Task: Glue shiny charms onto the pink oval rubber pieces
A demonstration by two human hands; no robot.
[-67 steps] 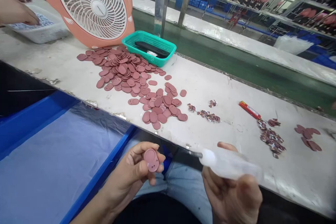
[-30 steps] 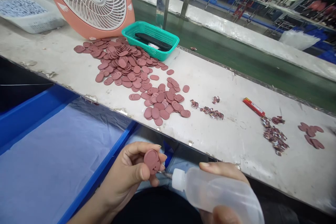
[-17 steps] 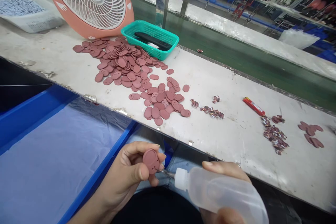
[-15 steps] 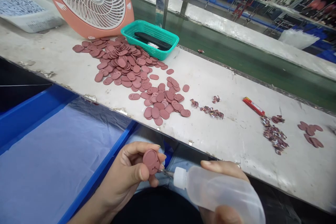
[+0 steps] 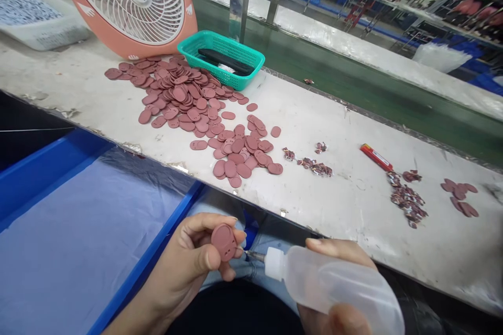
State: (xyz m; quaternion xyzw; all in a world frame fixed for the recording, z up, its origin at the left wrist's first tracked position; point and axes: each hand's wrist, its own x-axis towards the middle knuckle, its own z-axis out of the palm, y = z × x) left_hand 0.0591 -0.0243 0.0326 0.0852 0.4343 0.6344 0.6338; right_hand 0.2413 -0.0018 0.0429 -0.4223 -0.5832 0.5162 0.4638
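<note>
- Left hand (image 5: 192, 267): thumb and fingertips pinch one reddish-brown oval piece (image 5: 223, 242), flat face up, held in front of the lap, below the worktop (image 5: 346, 115) edge.
- Right hand (image 5: 341, 254): wrapped around a translucent squeeze bottle (image 5: 334, 285) lying almost level, pointing at the left hand. Fill level not readable.
- Bottle's metal needle tip (image 5: 254, 256) sits just beside the lower right edge of the piece; can't tell if it touches.
- Blue bin (image 5: 51, 165), left of the left hand: lined with clear film, nothing else visible in it.
- Teal basket (image 5: 210, 69), far beyond the left hand: a long black object and something small and white inside.
- White tray (image 5: 51, 36), far left of the hands: small blue-and-white bits inside.
- Pile of oval pieces (image 5: 184, 99) loose on the worktop, beyond the left hand, running up to the pink fan (image 5: 129, 0).
- Beyond the right hand: a red stick-shaped item (image 5: 376, 157) and a heap of scraps (image 5: 406, 201).
</note>
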